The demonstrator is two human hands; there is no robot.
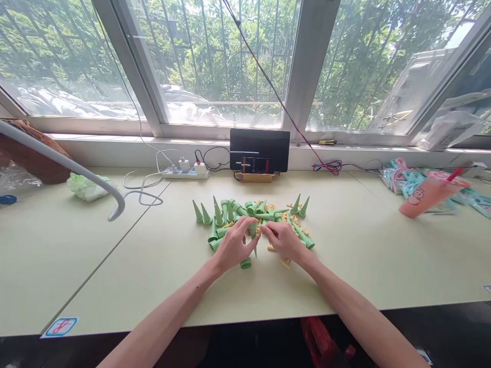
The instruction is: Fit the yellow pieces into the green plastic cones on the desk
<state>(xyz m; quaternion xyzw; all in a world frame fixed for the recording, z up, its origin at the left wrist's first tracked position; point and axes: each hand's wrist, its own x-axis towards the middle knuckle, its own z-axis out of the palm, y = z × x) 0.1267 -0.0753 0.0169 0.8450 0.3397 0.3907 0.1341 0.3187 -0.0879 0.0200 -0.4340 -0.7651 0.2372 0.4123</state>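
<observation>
My left hand (237, 245) is closed round a green plastic cone (253, 231), its tip pointing down toward the table. Close by on the right, my right hand (284, 239) has thumb and forefinger pinched together beside that cone; what they hold, if anything, is too small to make out. A heap of green cones (264, 215) lies just beyond both hands, mixed with small yellow pieces (286, 263). Several cones (197, 212) stand upright at the heap's left, and two more (304, 206) at its right. One short green piece (246, 263) sits below my left hand.
A phone (258, 165) leans against a dark tablet (260, 145) by the window. A power strip (186, 173) with white cables is left of it. An orange-pink cup (429, 195) tilts at the right near pastel items (399, 176). A grey curved bar (76, 168) crosses the left.
</observation>
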